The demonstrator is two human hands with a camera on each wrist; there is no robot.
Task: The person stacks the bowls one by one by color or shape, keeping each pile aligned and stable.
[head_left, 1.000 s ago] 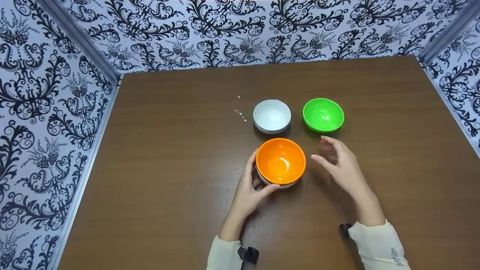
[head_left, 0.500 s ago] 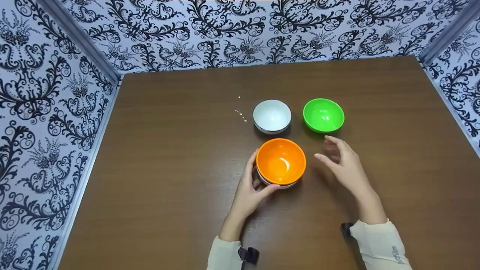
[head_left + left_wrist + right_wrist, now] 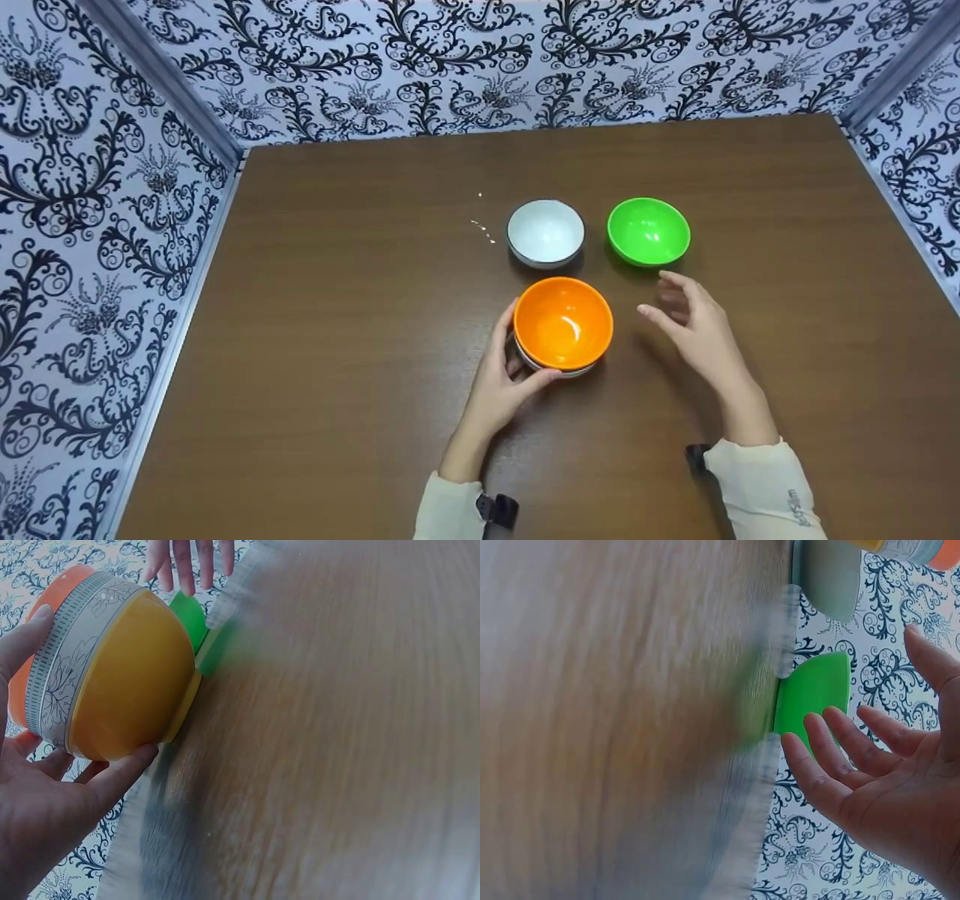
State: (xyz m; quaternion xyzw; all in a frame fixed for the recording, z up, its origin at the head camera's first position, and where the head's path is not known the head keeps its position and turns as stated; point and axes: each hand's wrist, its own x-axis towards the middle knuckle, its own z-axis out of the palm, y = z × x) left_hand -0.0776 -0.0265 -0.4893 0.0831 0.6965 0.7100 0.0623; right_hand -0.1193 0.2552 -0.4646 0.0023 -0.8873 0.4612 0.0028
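Note:
An orange bowl (image 3: pixel 562 322) sits nested in a yellow bowl (image 3: pixel 139 679) with a white leaf-patterned band, near the middle of the table. My left hand (image 3: pixel 495 390) grips this stack from the left, thumb at the near rim and fingers round the side. To the right of the stack, my right hand (image 3: pixel 701 337) hovers with relaxed fingers, touching nothing. Just beyond its fingertips stands a green bowl (image 3: pixel 648 231). A white bowl (image 3: pixel 545 232) stands behind the stack, left of the green one. In the head view the orange bowl mostly hides the yellow one.
Several small pale specks (image 3: pixel 482 226) lie on the brown wooden table (image 3: pixel 337 315), left of the white bowl. Black-and-white patterned panels (image 3: pixel 450 67) enclose the table at the back and both sides.
My right hand has drifted slightly to the right, away from the stack. The left hand and all the bowls stay where they were.

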